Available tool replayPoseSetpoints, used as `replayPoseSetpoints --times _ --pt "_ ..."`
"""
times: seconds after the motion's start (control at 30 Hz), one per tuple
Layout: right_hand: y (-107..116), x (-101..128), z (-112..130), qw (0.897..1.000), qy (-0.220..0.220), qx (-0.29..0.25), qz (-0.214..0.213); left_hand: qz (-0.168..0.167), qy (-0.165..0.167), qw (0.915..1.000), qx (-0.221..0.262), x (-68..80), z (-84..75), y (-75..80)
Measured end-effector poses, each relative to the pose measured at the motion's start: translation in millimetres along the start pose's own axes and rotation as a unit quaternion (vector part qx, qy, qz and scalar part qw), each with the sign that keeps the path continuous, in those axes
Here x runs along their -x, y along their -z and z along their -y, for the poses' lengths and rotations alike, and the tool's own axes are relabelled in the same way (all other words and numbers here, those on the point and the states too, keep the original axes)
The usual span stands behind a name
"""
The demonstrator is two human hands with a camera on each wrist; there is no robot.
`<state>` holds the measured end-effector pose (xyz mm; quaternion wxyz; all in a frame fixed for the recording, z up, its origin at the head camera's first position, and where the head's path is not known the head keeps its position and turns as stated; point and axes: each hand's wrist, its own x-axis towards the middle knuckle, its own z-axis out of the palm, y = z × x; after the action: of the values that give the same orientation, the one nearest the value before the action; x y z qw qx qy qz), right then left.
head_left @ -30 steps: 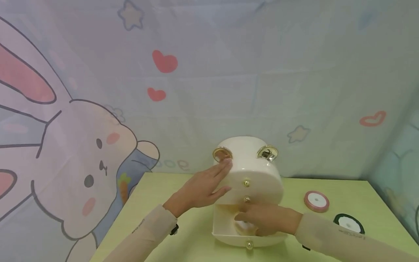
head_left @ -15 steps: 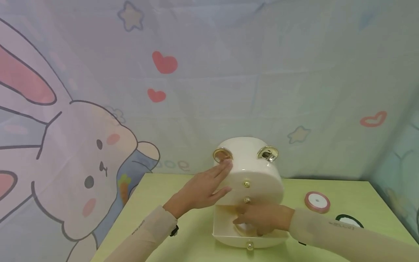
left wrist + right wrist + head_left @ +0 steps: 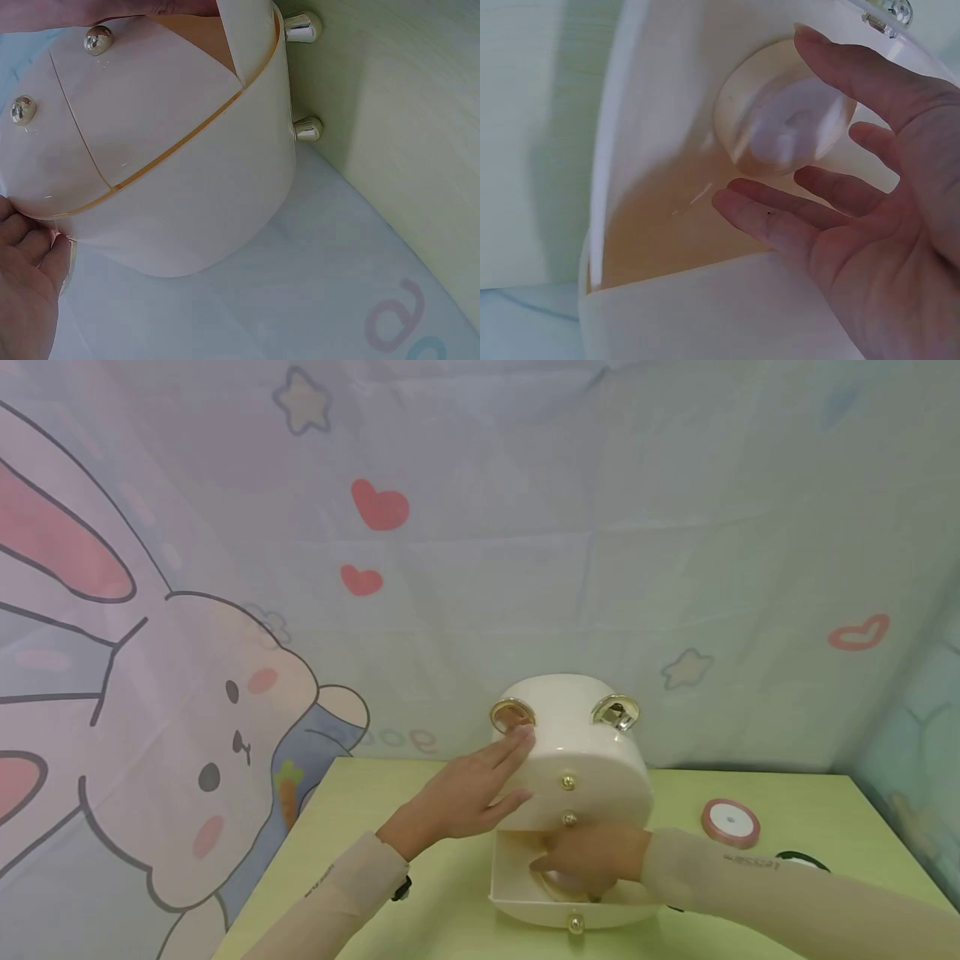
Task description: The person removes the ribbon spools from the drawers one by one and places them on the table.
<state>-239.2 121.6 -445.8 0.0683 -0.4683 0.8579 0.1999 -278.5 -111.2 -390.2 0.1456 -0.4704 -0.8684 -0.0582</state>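
Observation:
A glossy white rounded cabinet (image 3: 566, 722) with gold knobs and two gold ear-like rings stands on the table. Its bottom drawer (image 3: 528, 912) is pulled out. My left hand (image 3: 465, 789) rests against the cabinet's upper left side, fingers extended beside one ring. Inside the drawer, my right hand (image 3: 591, 857) hovers over a cream ribbon roll (image 3: 731, 101) with a white core. In the right wrist view, the thumb and fingers are spread around the roll without closing on it. The head view hides part of the roll behind that hand.
To the right on the green table (image 3: 360, 810) lies a pink ribbon roll (image 3: 731, 823). A dark green roll (image 3: 802, 861) is mostly covered by the right sleeve. A cloth backdrop (image 3: 480, 635) with a printed rabbit hangs behind the cabinet.
The right hand and forearm have shifted slightly left within the drawer, and the sleeve now covers more of the dark green roll. The left hand stays at the cabinet.

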Motion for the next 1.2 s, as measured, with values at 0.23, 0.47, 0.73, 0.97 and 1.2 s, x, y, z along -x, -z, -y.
replayPoseSetpoints --times 0.23,0.47,0.73,0.97,1.2 --pt "1 -8 2 1.000 -0.006 -0.003 0.021 0.001 0.006 1.0000 0.000 -0.7 -0.7 -0.5" --pt "-2 -10 6 0.999 -0.022 0.007 0.022 0.005 0.009 0.9999 0.001 -0.7 -3.1 -2.0" --pt "-6 -9 7 0.999 -0.037 -0.014 0.006 0.004 0.011 0.9999 -0.006 -0.3 -3.0 -1.4" --pt "-12 -8 4 0.999 -0.027 -0.020 0.007 0.006 0.016 0.9999 -0.003 0.2 -3.4 0.8" --pt "-16 -7 2 1.000 -0.015 -0.018 -0.004 0.008 0.017 0.9998 -0.006 0.4 -2.5 1.6"
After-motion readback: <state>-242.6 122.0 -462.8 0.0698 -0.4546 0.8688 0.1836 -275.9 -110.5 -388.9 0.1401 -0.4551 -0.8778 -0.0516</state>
